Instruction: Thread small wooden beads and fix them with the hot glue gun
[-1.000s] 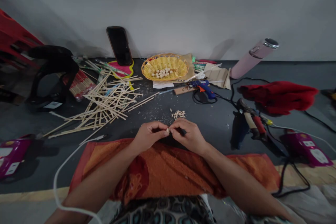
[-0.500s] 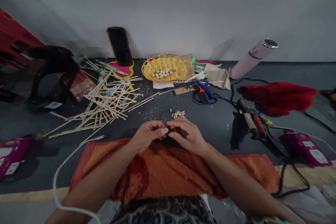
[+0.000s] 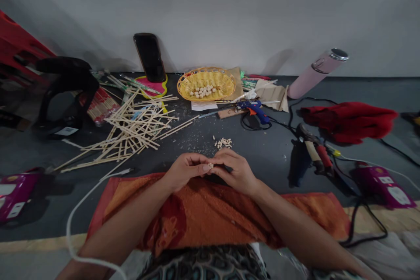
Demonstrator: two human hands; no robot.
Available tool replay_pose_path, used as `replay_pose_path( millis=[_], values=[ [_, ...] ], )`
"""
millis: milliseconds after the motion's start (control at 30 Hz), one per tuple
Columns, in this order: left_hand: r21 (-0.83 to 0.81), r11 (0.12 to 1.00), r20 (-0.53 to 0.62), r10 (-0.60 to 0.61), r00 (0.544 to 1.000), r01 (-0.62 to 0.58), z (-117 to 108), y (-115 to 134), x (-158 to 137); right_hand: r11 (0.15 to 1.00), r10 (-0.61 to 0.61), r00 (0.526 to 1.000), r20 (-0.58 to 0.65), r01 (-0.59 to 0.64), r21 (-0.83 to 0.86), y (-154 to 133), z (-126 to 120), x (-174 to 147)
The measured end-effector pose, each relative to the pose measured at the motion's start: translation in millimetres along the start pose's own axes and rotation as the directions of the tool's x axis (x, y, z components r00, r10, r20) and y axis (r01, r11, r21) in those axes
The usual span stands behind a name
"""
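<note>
Between my two hands sits a small cluster of pale wooden stick pieces (image 3: pixel 211 166). My left hand (image 3: pixel 189 169) pinches it between thumb and finger. My right hand (image 3: pixel 233 170) meets it from the other side, thumb and fingertips closed on the cluster. Just beyond the hands lies a little heap of short cut stick pieces (image 3: pixel 223 142). Farther back, a yellow wicker basket (image 3: pixel 226 79) holds several similar small clusters. Under my wrists an orange towel (image 3: pixel 213 214) is spread along the table edge.
Many thin wooden sticks (image 3: pixel 138 122) are strewn at the left, near a leaning phone (image 3: pixel 150 57). A blue glue gun (image 3: pixel 254 109) with its cord lies right of the basket. Pliers (image 3: pixel 314 148), a red cloth (image 3: pixel 351 120) and a pink flask (image 3: pixel 315 74) are farther right.
My right hand's fingers have closed in on the small cluster, and the gap between the hands has shrunk. The left hand keeps its pinch.
</note>
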State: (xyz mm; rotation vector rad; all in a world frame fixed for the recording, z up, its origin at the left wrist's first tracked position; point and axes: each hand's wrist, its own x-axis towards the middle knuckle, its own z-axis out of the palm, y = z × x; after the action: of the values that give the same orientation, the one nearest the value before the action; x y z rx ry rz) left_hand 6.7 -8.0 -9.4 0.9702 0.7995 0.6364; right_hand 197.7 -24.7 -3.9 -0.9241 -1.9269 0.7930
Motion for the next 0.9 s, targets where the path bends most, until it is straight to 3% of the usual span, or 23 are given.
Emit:
replay_pose_path(
  millis=[433,900],
  values=[
    [0.024,1.0,-0.026,0.002,1.0,-0.002,-0.8,-2.9,-0.6,0.999,-0.036,0.998,-0.051,0.036,-0.015,1.8,7.4,-0.5],
    [-0.103,0.995,0.001,-0.007,1.0,0.007,-3.4,-4.1,-0.2,1.0,-0.008,0.999,-0.035,0.007,-0.029,0.8,2.5,-0.6]
  ],
)
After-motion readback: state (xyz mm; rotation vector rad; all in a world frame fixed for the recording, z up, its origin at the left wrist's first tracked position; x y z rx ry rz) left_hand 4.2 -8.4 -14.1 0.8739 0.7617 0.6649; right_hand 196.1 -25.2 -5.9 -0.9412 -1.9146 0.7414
